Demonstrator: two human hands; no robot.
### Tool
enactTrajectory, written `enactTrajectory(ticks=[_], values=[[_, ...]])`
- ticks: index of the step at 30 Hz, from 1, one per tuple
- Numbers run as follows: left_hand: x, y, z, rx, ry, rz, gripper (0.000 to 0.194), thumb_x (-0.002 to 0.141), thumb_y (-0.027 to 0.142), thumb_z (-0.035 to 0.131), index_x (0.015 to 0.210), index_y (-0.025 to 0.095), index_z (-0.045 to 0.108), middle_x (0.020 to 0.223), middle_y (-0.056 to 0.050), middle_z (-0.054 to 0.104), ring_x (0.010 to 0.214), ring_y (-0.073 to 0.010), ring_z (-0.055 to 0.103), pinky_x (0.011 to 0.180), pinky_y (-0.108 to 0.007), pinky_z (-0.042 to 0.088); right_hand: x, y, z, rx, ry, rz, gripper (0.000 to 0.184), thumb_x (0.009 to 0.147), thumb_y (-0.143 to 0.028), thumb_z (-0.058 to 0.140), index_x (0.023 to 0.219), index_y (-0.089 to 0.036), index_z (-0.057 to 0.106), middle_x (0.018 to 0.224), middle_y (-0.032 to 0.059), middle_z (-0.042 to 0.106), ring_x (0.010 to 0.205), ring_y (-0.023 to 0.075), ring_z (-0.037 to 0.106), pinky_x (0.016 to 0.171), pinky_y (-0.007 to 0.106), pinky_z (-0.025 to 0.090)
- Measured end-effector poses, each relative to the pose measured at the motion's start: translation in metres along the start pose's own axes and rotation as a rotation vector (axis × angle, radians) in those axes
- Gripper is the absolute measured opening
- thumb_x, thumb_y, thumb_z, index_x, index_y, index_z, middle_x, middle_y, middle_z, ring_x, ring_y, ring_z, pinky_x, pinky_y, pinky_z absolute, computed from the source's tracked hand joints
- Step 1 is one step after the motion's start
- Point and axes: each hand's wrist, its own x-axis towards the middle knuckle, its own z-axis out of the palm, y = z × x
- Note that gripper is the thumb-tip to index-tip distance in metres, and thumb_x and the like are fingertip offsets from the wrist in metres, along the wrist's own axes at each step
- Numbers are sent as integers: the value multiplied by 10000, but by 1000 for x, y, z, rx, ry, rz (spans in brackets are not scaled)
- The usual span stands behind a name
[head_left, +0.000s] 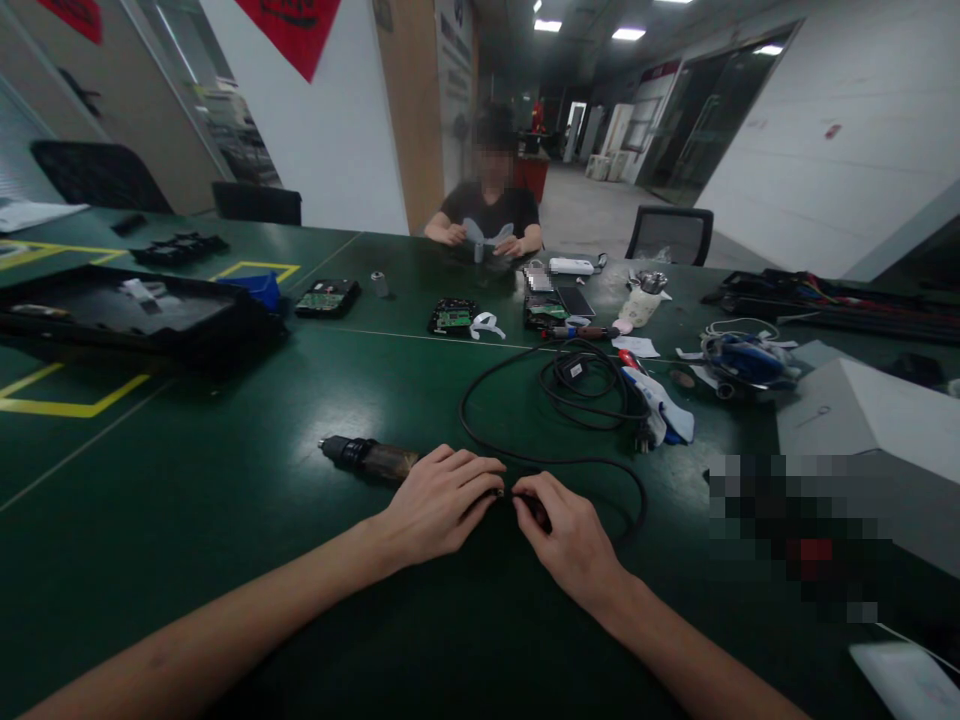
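Note:
A dark electric screwdriver (371, 457) lies on the green table, its bit end toward the left. My left hand (446, 498) is closed over its rear part, with a small metal end showing near the fingertips. Just to the right, my right hand (562, 520) pinches the end of a black cable (637, 490), its fingers hiding most of the plug. Only a narrow gap separates the fingertips of both hands. From the right hand the cable loops back to a coil (581, 375) beyond.
Past the coil lie circuit board units (454, 317) and a cup of tools (643, 300). A white-blue tool (664, 405) and a white box (870, 420) stand right. A large black tray (135, 310) is at left. Across the table sits a person (491, 210).

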Motion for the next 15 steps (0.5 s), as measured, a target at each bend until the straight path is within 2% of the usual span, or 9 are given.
enactTrajectory(ticks=[5, 8, 11, 15], values=[[2, 1, 0, 16, 21, -77, 161, 1006, 343, 571, 1107, 226, 617, 1275, -42, 682, 996, -206, 654, 850, -389, 413, 0, 0, 0, 0, -2, -7, 137, 1015, -159, 557, 1114, -241, 604, 1047, 44, 669, 866, 198, 683, 680, 298, 542], [1, 1, -3, -15, -12, -30, 213, 1002, 335, 575, 1194, 249, 605, 1364, -29, 646, 1090, -215, 640, 888, -396, 412, 0, 0, 0, 4, 9, -5, 143, 1010, -152, 566, 1113, -242, 608, 1057, 40, 674, 864, 193, 685, 693, 296, 539], [1, 0, -2, -25, -19, -6, 181, 1019, 290, 544, 1183, 254, 611, 1382, -16, 638, 1122, -210, 633, 898, -393, 405, 0, 0, 0, -4, 4, 1, 145, 1013, -153, 566, 1118, -241, 613, 1060, 40, 673, 863, 191, 683, 699, 295, 535], [2, 1, 1, 9, 16, -95, 146, 1016, 340, 571, 1094, 228, 620, 1291, -22, 677, 1012, -200, 651, 860, -386, 404, -1, 1, 2, 0, 3, 4, 138, 1012, -151, 565, 1111, -236, 610, 1054, 42, 674, 871, 195, 682, 700, 297, 532]])
